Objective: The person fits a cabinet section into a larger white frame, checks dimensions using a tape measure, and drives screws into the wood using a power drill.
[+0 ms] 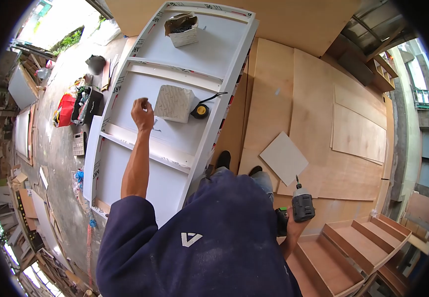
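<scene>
My left hand is over the middle section of a long white framed panel, its fingers curled together; what they hold, if anything, is too small to make out. Just right of it lies a whitish box-like block, and beside that a black and yellow tape measure with a black strap. An open carton with dark contents sits in the panel's far section. Low on the right, my right hand grips a dark cordless drill, its bit pointing away from me.
Plywood sheets lie right of the panel, with a small square board on them. Wooden compartments stand at lower right. A red bag, black case and calculator-like item are on the concrete floor at left.
</scene>
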### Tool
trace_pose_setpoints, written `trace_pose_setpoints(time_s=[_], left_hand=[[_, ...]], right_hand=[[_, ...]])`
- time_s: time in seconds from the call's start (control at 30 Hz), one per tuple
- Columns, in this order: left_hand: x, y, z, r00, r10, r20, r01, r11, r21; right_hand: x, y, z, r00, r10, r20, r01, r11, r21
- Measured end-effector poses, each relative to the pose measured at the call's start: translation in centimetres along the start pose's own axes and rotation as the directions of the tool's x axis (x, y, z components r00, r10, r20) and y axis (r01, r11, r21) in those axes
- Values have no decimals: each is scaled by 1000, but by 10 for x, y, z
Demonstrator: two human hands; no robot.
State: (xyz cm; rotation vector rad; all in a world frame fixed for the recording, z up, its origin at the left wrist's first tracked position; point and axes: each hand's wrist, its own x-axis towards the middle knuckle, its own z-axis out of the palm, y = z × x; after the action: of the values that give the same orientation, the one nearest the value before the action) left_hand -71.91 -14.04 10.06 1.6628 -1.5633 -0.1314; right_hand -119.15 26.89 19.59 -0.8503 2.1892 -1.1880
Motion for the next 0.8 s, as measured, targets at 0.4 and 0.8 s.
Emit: trace_pose_setpoints(time_s=[0.4, 0.8], left_hand=[[-85, -49, -15, 867, 113, 485, -224, 958, 177], [-227, 175, -63, 737, -557, 384, 559, 181, -809]], right_hand=[[31, -14, 10, 990, 65, 122, -83, 984, 156], [68, -82, 56, 627, -371, 685, 483, 875, 32]])
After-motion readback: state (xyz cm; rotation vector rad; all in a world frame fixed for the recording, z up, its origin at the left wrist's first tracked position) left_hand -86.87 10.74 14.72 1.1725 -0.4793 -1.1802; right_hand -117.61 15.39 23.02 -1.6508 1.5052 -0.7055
